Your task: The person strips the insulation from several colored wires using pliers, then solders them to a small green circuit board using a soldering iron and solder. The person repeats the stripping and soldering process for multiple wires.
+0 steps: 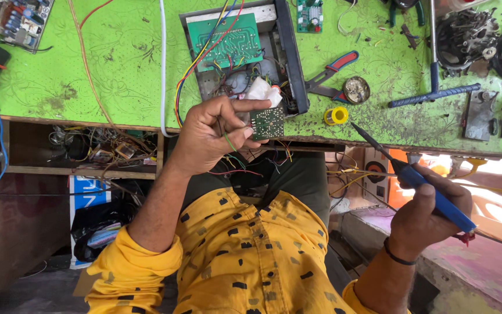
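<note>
Between the left hand's (pixel 213 136) thumb and fingers sits a small green circuit board (pixel 266 122), pinched at its left edge with the fingers curled shut around it. Just above that hand lies an open metal chassis (pixel 290 58) holding a larger green board (pixel 228 40) and coloured wires. Well to the right, the right hand (pixel 428 212) is wrapped closed around a blue-handled soldering iron (pixel 413 177), tip pointing up-left toward a yellow solder spool (pixel 336 116) on the green workbench (pixel 123 64).
</note>
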